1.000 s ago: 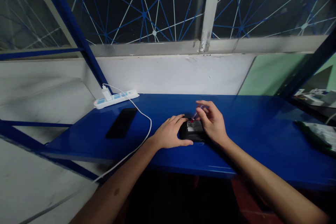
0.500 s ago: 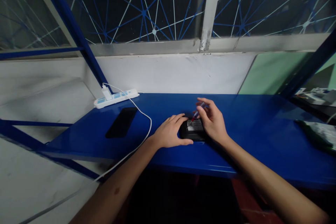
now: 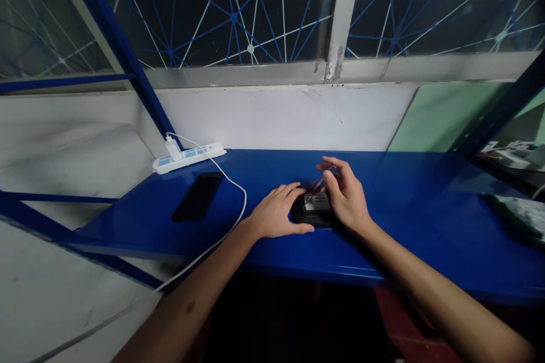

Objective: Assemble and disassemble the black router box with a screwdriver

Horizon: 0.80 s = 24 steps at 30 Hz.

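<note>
A small black device (image 3: pixel 313 217) with a pale label lies flat on the blue tabletop. My left hand (image 3: pixel 276 214) steadies it from the left, fingers along its far edge and thumb along its near edge. Between the thumb and fingers of my right hand (image 3: pixel 349 195) is a slim screwdriver (image 3: pixel 318 185) with a partly clear handle and a red portion near the shaft. It slants down to the left, its tip at the label's left side. Whether the tip sits in a screw is too small to tell.
Left on the blue table (image 3: pixel 264 167) lies a black phone-like slab (image 3: pixel 198 197). Behind it sits a white power strip (image 3: pixel 189 157) with a plugged-in charger (image 3: pixel 172 148). A white cable (image 3: pixel 232 231) runs over the front edge. A crinkled bag (image 3: pixel 517 218) lies far right.
Both hands and the device keep nearly the same place. The screwdriver's handle and the right fingers around it have shifted slightly. The view has tilted a little.
</note>
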### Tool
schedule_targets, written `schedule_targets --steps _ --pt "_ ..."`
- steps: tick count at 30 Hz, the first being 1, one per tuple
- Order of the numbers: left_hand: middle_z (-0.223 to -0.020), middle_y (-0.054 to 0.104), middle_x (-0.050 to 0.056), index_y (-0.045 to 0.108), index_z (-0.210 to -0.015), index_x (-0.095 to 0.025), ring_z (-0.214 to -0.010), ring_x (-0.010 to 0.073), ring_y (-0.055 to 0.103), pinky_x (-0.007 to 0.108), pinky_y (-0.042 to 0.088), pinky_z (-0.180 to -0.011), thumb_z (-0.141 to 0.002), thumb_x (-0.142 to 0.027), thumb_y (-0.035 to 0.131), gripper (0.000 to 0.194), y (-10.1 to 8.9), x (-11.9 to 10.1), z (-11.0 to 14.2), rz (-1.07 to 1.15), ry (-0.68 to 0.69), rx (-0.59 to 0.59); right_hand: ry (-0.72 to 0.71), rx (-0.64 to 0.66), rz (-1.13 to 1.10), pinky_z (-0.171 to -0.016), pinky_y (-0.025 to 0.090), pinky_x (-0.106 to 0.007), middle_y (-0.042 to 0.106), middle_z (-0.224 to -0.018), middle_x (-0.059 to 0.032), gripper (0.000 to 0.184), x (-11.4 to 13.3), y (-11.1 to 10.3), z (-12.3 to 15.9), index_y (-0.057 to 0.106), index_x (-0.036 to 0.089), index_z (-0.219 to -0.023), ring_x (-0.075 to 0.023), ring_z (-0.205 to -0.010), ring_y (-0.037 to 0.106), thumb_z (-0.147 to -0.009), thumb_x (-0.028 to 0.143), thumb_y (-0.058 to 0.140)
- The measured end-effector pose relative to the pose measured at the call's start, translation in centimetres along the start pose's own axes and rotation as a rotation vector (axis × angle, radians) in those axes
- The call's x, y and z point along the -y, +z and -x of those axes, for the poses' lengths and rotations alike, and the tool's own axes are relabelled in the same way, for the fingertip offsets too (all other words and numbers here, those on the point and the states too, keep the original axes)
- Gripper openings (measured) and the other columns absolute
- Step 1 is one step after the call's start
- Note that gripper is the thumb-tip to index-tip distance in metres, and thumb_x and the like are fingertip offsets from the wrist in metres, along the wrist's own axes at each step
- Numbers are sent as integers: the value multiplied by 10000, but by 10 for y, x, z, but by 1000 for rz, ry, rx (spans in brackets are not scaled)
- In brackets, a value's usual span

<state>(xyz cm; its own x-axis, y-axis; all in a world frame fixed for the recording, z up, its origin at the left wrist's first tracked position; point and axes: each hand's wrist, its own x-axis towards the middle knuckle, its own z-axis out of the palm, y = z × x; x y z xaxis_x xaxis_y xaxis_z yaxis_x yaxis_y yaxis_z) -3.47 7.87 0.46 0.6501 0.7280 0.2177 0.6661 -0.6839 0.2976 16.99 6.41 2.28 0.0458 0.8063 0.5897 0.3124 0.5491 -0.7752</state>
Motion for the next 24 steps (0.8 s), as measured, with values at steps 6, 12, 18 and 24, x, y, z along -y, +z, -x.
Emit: schedule_targets --steps 6,12,18,24 --pt "-1560 404 130 417 -1461 -245 -1408 360 409 537 328 -1162 -748 -753 663 909 0 0 0 11 14 -7 -19 -20 57 -697 578 -367 629 -1114 -64 371 -6 1 -1 574 299 -1303 -174 -806 625 -956 428 563" --pt "-1554 409 140 426 -1454 -236 -1408 365 407 537 326 -1163 -749 -743 672 903 -1 -1 0 20 13 -3 -51 -33 81 -709 587 -369 596 -1024 -44 321 -4 0 -2 622 308 -1235 -170 -789 605 -928 403 619" --pt "-1561 400 143 427 -1453 -225 -1419 353 396 527 323 -1169 -755 -758 661 909 -2 -1 1 1 12 -6 -5 -42 -5 -738 598 -368 680 -1056 -46 369 0 1 0 544 282 -1293 -179 -823 696 -933 347 596" --pt "-1565 397 137 417 -1463 -229 -1417 355 397 532 326 -1166 -759 -766 647 915 -2 -1 1 1 9 0 5 -1 -45 -752 596 -377 677 -1182 -69 337 -2 1 -1 524 280 -1307 -180 -853 710 -976 332 494"
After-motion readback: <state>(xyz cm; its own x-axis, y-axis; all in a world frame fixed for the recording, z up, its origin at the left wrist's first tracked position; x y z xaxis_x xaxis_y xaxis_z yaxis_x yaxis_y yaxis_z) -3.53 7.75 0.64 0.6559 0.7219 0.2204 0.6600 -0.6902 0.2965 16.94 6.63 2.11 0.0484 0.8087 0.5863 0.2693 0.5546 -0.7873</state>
